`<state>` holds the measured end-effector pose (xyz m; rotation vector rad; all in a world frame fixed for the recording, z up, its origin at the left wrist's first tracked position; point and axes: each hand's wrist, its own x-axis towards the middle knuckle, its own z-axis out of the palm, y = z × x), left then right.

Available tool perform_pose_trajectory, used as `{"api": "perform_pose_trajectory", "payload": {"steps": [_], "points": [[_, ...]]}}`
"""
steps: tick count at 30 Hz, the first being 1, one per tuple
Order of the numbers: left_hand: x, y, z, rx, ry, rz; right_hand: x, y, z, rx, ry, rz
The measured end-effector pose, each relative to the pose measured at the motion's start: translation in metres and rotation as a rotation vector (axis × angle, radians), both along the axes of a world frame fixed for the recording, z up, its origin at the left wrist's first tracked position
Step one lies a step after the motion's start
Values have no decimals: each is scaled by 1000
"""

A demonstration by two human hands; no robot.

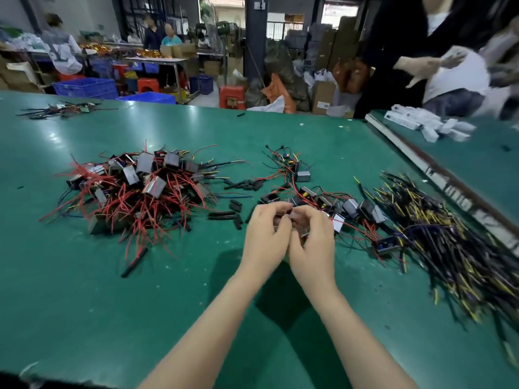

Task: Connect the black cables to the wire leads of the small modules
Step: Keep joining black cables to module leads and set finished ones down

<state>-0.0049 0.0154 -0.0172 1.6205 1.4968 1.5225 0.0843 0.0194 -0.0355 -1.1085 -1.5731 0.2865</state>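
Note:
My left hand (264, 237) and my right hand (313, 242) meet above the green table (84, 304), fingers curled together round something small between them; the thing itself is mostly hidden and blurred. A big heap of small grey modules with red wire leads (140, 189) lies to the left. A bundle of black cables with yellow tips (455, 242) spreads out on the right. A smaller group of modules with wires (337, 203) lies just beyond my right hand.
Short black sleeve pieces (224, 214) lie scattered between the heap and my hands. A second green table (477, 169) with white packets stands at the right, where another person works. Blue crates and cardboard boxes fill the background.

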Motion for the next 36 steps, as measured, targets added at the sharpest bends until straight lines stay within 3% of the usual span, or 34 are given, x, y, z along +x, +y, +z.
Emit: {"api": "perform_pose_trajectory", "payload": {"steps": [6,8,11,13,17,21,23,29,36], "points": [[51,-6,-17,-79,-409,-92,55,7,6,-20,-78,-133],[56,-11,-23,-65,-342,-135,76,12,2,-42,-134,-227],[49,-12,-31,-30,-129,-165,105,18,-13,-195,-433,-475],[46,-13,-33,-24,-96,-171,117,19,-24,-313,-576,-566],[44,-16,-32,-22,-102,-171,126,18,-26,-344,-564,-647],[42,-18,-35,-3,-72,-173,121,5,-17,11,-335,-429],[42,-18,-34,-24,-61,-179,112,-3,-13,72,-311,-242],[40,-7,-26,-273,-665,-252,91,-15,-19,-113,-354,153],[32,1,-29,-353,-926,-287,96,-7,-27,-249,-472,216]]}}
